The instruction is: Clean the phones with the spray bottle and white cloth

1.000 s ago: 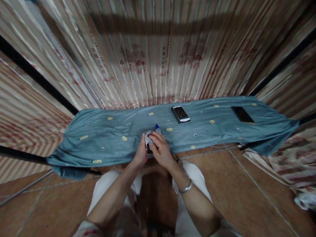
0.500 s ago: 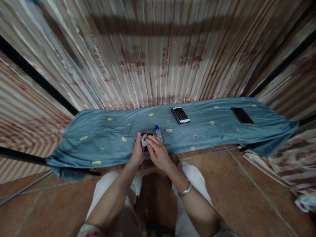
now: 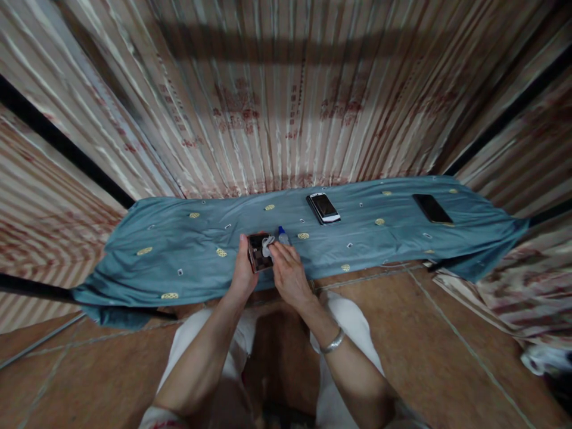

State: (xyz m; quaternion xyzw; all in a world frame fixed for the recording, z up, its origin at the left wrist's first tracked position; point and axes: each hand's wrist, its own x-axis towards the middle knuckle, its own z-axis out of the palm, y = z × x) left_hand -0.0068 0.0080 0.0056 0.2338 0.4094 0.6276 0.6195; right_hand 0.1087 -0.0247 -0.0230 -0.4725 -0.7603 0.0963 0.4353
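My left hand (image 3: pixel 243 269) is closed around the left side of a small dark phone-like device (image 3: pixel 259 257) with a reddish-brown edge. Its dark face points up toward me. A crumpled pale grey cloth (image 3: pixel 267 245) is pinched in the fingers of my right hand (image 3: pixel 289 271) and rests against the device's right part. Just beyond my right fingers lies a small clear bottle with a blue cap (image 3: pixel 281 231); my hand hides its lower part.
A teal patterned cloth (image 3: pixel 201 238) covers the long, narrow table. A white-framed phone (image 3: pixel 325 207) lies on a darker flat item right of centre. Farther right is a black phone (image 3: pixel 432 208). Striped curtains (image 3: pixel 268 107) and dark poles (image 3: pixel 67 143) surround the table.
My right hand has shifted the cloth toward the device's right side, uncovering more of its dark face. My left hand and the device have moved slightly left. The whole view has shifted a little.
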